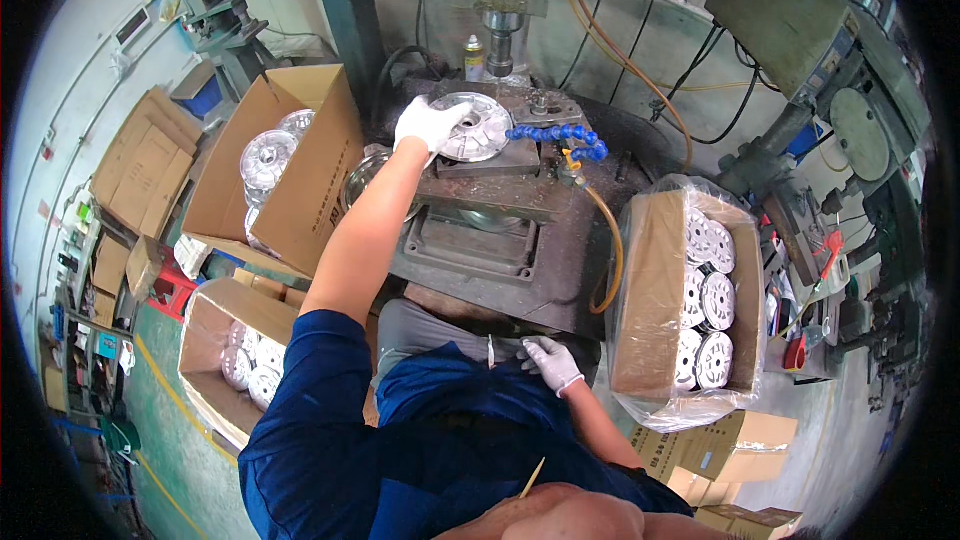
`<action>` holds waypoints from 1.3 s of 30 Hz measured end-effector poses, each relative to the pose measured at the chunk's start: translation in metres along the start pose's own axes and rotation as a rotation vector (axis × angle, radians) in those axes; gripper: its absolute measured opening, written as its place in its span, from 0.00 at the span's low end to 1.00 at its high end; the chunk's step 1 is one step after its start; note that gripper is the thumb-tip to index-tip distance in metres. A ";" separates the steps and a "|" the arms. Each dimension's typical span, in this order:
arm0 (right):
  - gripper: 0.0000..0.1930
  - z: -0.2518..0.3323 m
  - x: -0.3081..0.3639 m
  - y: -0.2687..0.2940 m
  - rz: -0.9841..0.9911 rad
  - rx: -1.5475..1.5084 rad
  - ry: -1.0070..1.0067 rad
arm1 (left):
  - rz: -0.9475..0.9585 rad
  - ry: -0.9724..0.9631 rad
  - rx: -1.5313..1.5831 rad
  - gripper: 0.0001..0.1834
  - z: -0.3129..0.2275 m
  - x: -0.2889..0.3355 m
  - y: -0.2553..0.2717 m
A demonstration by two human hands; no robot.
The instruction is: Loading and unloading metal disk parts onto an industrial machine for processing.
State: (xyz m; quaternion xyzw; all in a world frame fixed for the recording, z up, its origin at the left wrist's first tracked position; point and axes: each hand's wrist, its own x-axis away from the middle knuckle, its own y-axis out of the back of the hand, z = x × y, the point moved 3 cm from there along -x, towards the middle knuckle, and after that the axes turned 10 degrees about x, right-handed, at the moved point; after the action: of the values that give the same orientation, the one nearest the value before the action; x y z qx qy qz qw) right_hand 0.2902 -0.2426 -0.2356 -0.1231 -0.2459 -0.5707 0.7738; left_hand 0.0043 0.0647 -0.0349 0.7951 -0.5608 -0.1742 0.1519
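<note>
My left hand (pixel 428 126), in a white glove, reaches forward and grips the left edge of a round silver metal disc (pixel 478 134) with cut-outs around its hub. The disc lies on the block of the machine table, under the vertical spindle (pixel 501 40). Against its right side ends a blue segmented coolant hose (pixel 560 133). My right hand (pixel 551 364), gloved too, rests on my lap with loosely stretched fingers and nothing in it. Left of the block, partly behind my left forearm, sits another round metal piece (pixel 366 178).
An open carton (pixel 330 165) with discs stands at the left, and a second carton (pixel 215 312) lies below it. To the right, a plastic-lined carton (pixel 645 310) holds several discs. A spray can (pixel 474 58) stands behind the machine table. A yellow hose (pixel 613 230) hangs at its right.
</note>
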 end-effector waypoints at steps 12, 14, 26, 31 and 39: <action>0.14 -0.031 -0.003 0.008 -0.057 0.133 -0.007 | 0.185 0.053 -0.248 0.45 -0.021 0.013 0.017; 0.15 -0.068 -0.021 0.011 -0.101 0.221 0.026 | 0.231 0.079 -0.274 0.46 -0.024 0.012 0.016; 0.16 -0.062 -0.036 -0.020 0.130 -0.023 -0.152 | 0.218 0.031 -0.159 0.42 -0.010 0.005 0.009; 0.18 -0.084 -0.061 -0.014 0.102 -0.332 -0.326 | 0.193 0.048 -0.167 0.43 -0.019 0.013 0.013; 0.21 -0.110 -0.075 -0.006 0.172 -0.455 -0.410 | 0.194 0.023 -0.158 0.42 -0.016 0.012 0.013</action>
State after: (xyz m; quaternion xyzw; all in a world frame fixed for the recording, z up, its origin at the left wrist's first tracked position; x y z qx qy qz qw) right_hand 0.2940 -0.2345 -0.3690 -0.4258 -0.2514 -0.5069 0.7061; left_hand 0.0041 0.0503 -0.0165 0.7246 -0.6179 -0.1933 0.2365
